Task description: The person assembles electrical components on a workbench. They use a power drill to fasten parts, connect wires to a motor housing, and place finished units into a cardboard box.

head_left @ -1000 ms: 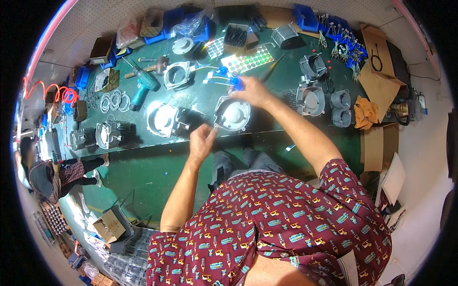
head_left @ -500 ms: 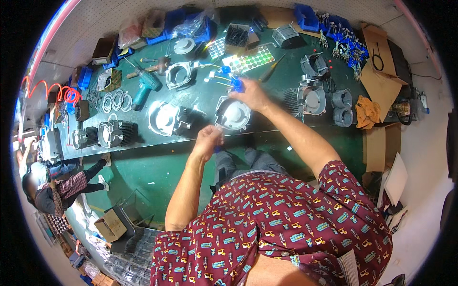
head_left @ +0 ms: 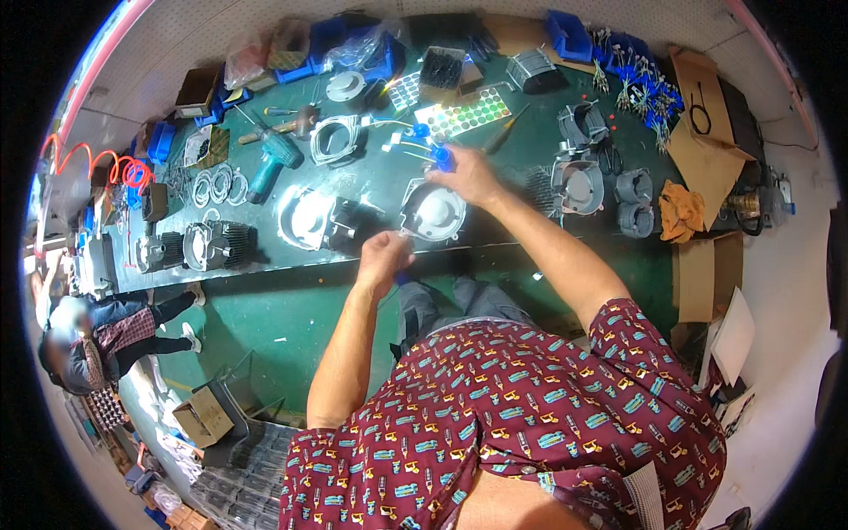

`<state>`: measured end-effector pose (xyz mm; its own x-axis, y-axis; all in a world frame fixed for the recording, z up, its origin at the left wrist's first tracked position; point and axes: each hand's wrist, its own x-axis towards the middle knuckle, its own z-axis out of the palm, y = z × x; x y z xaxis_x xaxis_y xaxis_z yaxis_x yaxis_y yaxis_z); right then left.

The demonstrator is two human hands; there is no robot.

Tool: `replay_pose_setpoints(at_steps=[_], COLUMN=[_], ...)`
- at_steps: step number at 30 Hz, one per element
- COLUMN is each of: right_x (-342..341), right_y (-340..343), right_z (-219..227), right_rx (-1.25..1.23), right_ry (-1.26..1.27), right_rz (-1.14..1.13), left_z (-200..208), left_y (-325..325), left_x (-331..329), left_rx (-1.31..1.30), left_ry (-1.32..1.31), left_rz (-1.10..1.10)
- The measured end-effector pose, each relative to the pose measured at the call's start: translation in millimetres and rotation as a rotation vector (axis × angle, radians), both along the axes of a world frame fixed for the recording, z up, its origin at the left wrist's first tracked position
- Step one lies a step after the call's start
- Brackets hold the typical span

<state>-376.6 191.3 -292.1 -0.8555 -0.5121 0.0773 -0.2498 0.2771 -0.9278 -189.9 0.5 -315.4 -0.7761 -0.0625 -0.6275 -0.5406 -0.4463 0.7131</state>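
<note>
Right hand [head_left: 470,177] fingers pinch a blue plastic piece [head_left: 443,158]; left hand [head_left: 384,258] fingers curl at the round ribbed metal housing [head_left: 432,210] on the green surface [head_left: 291,300].

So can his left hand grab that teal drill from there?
Probably yes, with a stretch. The left hand is at the bench's near edge; the teal drill lies farther back left, with only low metal housings between.

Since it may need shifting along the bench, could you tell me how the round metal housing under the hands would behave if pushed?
The round metal housing looks like cast metal, so probably heavy and stiff. It seems to sit flat on its open face on the green bench, so it should slide rather than roll or tip.
</note>
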Motion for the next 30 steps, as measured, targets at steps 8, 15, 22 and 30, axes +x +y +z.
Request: replay_pose_setpoints(at_steps=[8,15,22,30], right_x=[3.4,-1.6,7.9,22.1], right_y=[-2.2,0.9,-9.0,29.9], right_z=[13.6,5.9,27.9,23.7], right_rx=[0.015,-0.017,-0.004,0.084], right_ry=[-0.012,-0.019,-0.137,0.012], right_rz=[-0.006,0.009,0.054,0.029], left_z=[3.3,-4.2,-59.0,-0.7], left_y=[-9.9,-5.3,5.6,52.3], left_x=[-5.1,-0.5,14.4,23.8], left_rx=[0.096,0.307,-0.736,-0.679], left_ry=[-0.071,0.041,0.312,0.294], left_rz=[-0.188,-0.067,-0.03,0.014])
